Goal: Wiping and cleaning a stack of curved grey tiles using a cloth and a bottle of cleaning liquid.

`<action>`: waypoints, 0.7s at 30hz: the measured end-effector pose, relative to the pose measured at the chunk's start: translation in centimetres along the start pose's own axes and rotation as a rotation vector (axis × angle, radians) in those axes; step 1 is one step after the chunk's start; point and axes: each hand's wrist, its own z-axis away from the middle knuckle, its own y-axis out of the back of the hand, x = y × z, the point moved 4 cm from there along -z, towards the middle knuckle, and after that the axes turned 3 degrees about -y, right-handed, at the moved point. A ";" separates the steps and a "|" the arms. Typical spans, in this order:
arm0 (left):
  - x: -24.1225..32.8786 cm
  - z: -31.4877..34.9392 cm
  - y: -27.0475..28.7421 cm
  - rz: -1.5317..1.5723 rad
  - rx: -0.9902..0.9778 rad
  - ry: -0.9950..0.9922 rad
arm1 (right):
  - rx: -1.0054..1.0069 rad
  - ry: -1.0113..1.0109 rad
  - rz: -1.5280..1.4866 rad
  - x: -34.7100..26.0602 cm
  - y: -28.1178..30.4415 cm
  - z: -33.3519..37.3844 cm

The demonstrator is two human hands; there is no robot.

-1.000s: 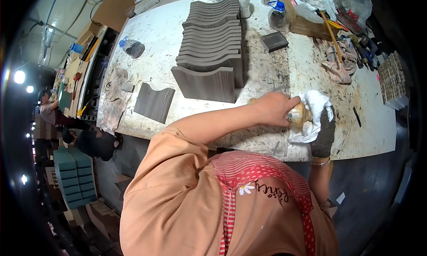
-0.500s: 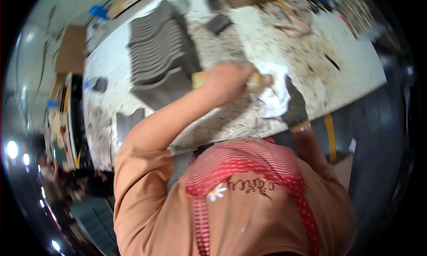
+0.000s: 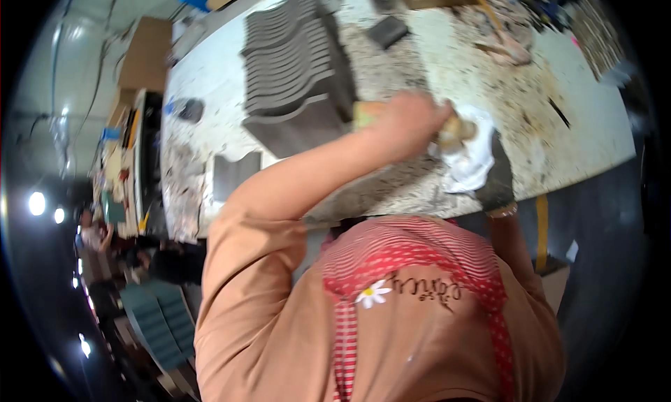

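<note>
My bare left hand [image 3: 412,126] is closed around a bottle with yellowish contents [image 3: 458,131], tipped on its side. Its neck points right, over a crumpled white cloth [image 3: 470,166]. A dark glove covers my right hand [image 3: 498,175], which is at the cloth's right side and seems to grip it; the cloth hides most of the fingers. Just left of the bottle stands a row of grey, wavy-edged pieces [image 3: 290,63], packed tightly together. One similar grey piece [image 3: 236,175] lies apart from them, beside my left forearm.
The white worktable [image 3: 594,122] is stained and strewn with dark crumbs. Toward its far side are a small dark block [image 3: 388,32], a pinkish rag [image 3: 510,49] and a bundle of thin strips [image 3: 600,35]. A dark stick [image 3: 559,113] lies at the right. People [image 3: 94,234] are in the left background.
The whole view has shifted, so the table and pieces appear farther right. The bottle remains in my left hand above the cloth, and the cloth stays at my gloved right hand.
</note>
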 end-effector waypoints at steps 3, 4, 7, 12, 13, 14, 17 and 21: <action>1.5 0.1 -1.5 0.049 0.041 -0.037 | -0.009 -0.046 -0.192 0.3 -0.5 -0.1; 1.5 0.2 -1.8 0.017 0.067 -0.042 | -0.012 -0.168 -0.539 1.1 -0.8 0.0; 1.3 1.0 -2.6 0.002 0.068 -0.049 | -0.009 -0.438 -1.141 3.0 -1.4 1.0; 0.2 2.6 -2.8 0.001 0.001 0.000 | 0.011 -0.424 -1.289 4.5 -0.1 1.2; -0.1 2.9 -2.7 0.007 -0.012 0.017 | 0.010 -0.359 -1.232 4.4 0.3 1.0; -0.5 3.2 -2.7 0.011 -0.036 0.034 | -0.044 -0.361 -1.318 4.2 0.3 0.9; -1.3 3.8 -2.1 -0.003 -0.003 0.056 | -0.032 -0.484 -1.200 4.2 0.2 1.0; -2.2 3.6 -1.3 -0.048 -0.002 0.101 | -0.133 -0.360 -1.175 3.1 -0.7 1.3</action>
